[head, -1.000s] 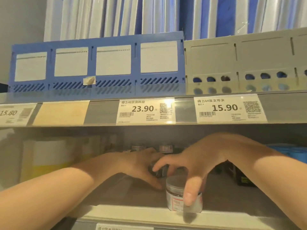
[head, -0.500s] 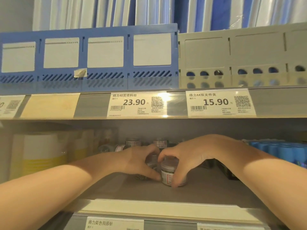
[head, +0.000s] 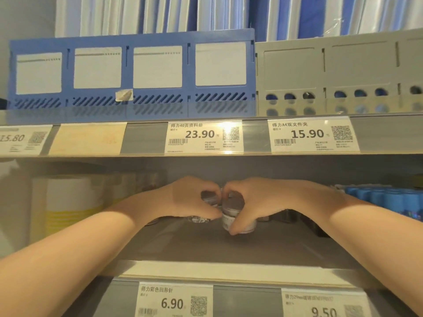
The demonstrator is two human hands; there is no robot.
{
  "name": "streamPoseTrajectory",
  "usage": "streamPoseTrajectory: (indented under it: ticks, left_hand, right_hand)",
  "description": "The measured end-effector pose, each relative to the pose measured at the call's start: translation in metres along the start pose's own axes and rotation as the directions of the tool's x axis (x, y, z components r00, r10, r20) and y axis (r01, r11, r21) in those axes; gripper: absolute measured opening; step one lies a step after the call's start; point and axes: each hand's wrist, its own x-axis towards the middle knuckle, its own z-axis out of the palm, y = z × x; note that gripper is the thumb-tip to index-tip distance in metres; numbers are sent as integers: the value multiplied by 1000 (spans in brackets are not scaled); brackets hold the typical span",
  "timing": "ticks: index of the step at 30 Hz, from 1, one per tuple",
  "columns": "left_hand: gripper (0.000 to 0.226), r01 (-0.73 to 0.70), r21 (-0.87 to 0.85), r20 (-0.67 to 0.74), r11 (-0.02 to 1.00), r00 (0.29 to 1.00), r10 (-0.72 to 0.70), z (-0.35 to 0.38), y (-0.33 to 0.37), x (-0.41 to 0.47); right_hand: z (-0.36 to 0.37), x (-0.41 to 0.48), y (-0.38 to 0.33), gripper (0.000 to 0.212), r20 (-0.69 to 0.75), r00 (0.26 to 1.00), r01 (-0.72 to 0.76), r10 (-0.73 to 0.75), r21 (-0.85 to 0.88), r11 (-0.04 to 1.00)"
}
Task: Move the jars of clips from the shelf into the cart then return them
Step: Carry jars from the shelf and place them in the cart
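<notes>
Shelf point(head: 206, 245), both hands point(head: 183, 200) round jars point(head: 233, 207)

Two hands are showing, the left hand point(head: 183, 200) and the right hand point(head: 258, 202), gripping two jars, the left jar point(head: 208, 197) and the right jar point(head: 237, 210); six price labels point(head: 203, 137) are hanging: four far, two near

1. Just one view: a head-worn wide-angle camera facing straight into the grey metal store shelf point(head: 206, 248), tipped slightly down onto its deck.
2. Pretty close. Bare forearms point(head: 57, 271) enter from the bottom corners, and the white paper price tags point(head: 203, 137) read fine.
3. Straight lines bow a little toward the edges, which is the lens.
</notes>
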Motion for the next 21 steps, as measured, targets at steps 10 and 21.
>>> streamPoseTrajectory:
  ticks: [10, 21]
  left_hand:
    - [25, -100, -182, 45, 978, 993, 110, -16, 36, -43]
    - [58, -244, -140, -38, 960, 970, 241, 8, 139, -116]
  right_hand:
    - [-12, -61, -26, 26, 2, 998, -58, 58, 132, 990]
    - [-4, -202, -50, 55, -171, 985, -21, 25, 25, 999]
